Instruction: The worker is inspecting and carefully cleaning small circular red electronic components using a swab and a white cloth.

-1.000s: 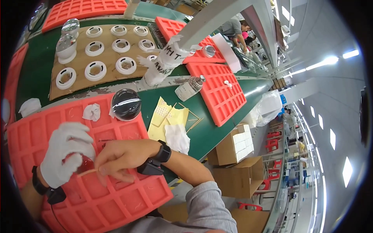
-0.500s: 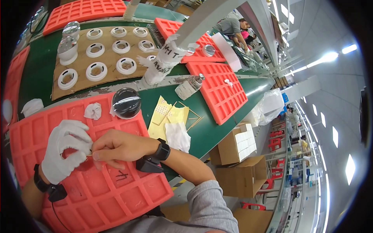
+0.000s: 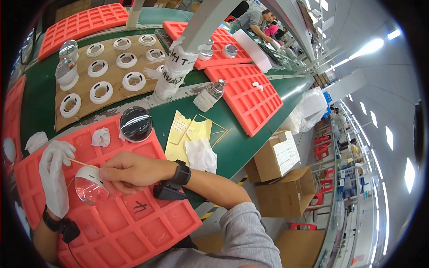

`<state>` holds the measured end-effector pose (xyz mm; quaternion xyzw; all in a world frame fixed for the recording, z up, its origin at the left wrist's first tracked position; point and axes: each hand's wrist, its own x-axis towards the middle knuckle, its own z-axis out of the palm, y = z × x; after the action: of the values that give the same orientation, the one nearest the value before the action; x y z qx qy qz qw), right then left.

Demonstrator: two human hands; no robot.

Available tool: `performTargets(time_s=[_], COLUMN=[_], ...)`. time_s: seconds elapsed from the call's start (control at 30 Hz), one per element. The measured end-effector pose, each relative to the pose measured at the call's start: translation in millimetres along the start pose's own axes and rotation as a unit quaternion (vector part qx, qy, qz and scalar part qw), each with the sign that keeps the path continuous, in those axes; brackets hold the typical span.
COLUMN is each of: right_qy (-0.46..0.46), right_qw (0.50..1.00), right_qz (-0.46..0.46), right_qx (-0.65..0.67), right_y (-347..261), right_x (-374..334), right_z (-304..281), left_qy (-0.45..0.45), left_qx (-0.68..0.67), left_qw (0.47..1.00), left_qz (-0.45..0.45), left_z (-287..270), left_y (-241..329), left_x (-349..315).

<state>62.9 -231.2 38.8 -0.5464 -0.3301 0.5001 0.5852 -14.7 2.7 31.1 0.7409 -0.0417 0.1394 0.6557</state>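
Right hand (image 3: 127, 172): bare, fingers curled in a pinch on a thin wooden stick (image 3: 80, 163), the wrist wearing a black watch (image 3: 182, 173)
Left hand (image 3: 53, 172): in a white glove, fingers folded around the far end of the stick and resting against the clear dome (image 3: 90, 187)
Clear dome: a round glass-like piece with a white rim, lying in a pocket of the near red tray (image 3: 134, 223), between the two hands
Step in hand: judging by the grip, the stick tip is being worked along the white rim of the dome, a cleaning or picking pass
Next move: calls for a steady pinch and a light touch, turning the dome with the gloved hand so the tip can follow the rim without scratching the clear face
Nearby: a second dark dome (image 3: 136, 123) sits at the tray's far edge, a crumpled white wipe (image 3: 101, 136) beside it
Further off: yellow paper sheets (image 3: 187, 134) on the green table (image 3: 232, 147), a small spray bottle (image 3: 208, 95), white rings on a cardboard sheet (image 3: 80, 87)
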Motion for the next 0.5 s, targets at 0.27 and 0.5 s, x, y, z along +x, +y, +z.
performTargets(time_s=[0.27, 0.5], right_qy=[-0.014, 0.058], right_qw=[0.999, 0.996], right_qz=[-0.023, -0.067], right_qx=[-0.018, 0.03], right_y=[-1.6, 7.5], right_x=[-3.2, -0.4], right_z=[2.5, -6.2], left_qy=[-0.011, -0.036], left_qx=[-0.032, -0.026], left_qw=[0.999, 0.999], left_qz=[-0.019, -0.011], left_z=[-0.6, -1.5], left_y=[-4.1, -4.4], left_x=[2.5, 3.0])
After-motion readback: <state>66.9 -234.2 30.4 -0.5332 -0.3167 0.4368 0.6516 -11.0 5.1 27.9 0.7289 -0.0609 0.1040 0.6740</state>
